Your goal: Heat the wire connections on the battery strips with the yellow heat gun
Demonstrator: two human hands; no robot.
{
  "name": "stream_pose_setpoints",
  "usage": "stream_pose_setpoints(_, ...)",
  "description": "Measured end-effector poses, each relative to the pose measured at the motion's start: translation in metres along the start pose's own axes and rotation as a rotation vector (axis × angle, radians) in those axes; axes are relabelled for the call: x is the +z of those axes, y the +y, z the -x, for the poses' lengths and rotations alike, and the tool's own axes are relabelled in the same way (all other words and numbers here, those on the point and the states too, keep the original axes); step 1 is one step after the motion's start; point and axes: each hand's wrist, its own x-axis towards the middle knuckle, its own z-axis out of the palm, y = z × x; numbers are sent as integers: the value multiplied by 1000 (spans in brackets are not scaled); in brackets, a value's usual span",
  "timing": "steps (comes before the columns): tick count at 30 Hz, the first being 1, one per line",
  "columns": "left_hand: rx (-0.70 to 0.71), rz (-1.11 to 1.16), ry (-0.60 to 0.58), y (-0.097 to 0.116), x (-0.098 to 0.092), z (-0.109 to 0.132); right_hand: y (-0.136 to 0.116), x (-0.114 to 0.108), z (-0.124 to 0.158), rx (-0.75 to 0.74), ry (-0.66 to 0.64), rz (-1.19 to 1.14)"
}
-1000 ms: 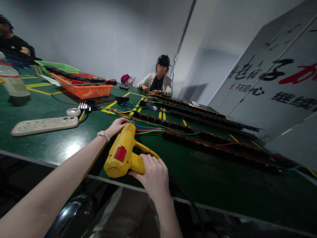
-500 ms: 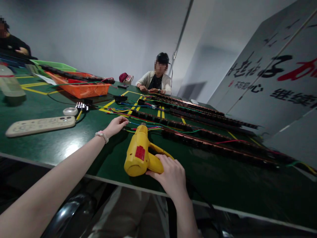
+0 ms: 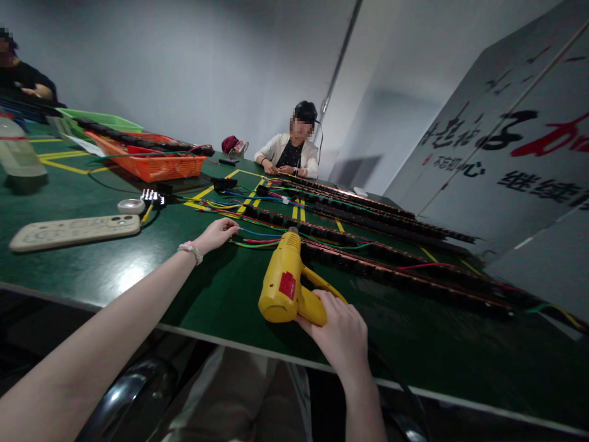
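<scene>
My right hand (image 3: 338,328) is wrapped round the handle of a yellow heat gun (image 3: 284,279), its metal nozzle pointing away from me over the nearest wires. Further left, my left hand (image 3: 215,234) pinches the end of a blue wire (image 3: 260,234) between thumb and fingers. Beside that wire lie a red wire (image 3: 257,241) and a green-yellow wire (image 3: 257,246). They run right towards a long dark strip with copper edges (image 3: 391,269) lying on the green table (image 3: 221,301).
More long strips (image 3: 368,215) lie behind, with coloured wires. At left are a phone (image 3: 76,233), a small white dish (image 3: 130,205), an orange basket (image 3: 161,167), a green basket (image 3: 105,121) and a bottle (image 3: 18,147). A co-worker (image 3: 292,150) sits across; another person (image 3: 27,80) is far left.
The heat gun in my right hand has moved to the right, uncovering more of the wires. My left hand stays nearly in place, still pinching the blue wire.
</scene>
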Motion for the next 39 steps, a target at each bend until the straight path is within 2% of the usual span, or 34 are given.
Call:
stream_pose_setpoints(8,10,-217,-26,3,1,-5,-13,-9,-9,0,-100,84)
stream_pose_setpoints(12,-27,-287,-15,11,1,-3,-23,-7,-21,33,-188,92)
stream_pose_setpoints(16,-18,-313,-6,17,1,0,-36,-4,-23,66,-221,93)
stream_pose_setpoints(24,48,-243,5,17,2,5,-70,-3,-21,23,-205,57)
stream_pose_setpoints(28,104,-227,32,13,3,5,-86,5,-24,-35,-195,37)
stream_pose_setpoints(32,97,-164,56,7,2,1,-103,16,-27,-102,-181,8)
stream_pose_setpoints(39,92,-137,71,7,-3,-1,-109,23,-28,-152,-125,-1)
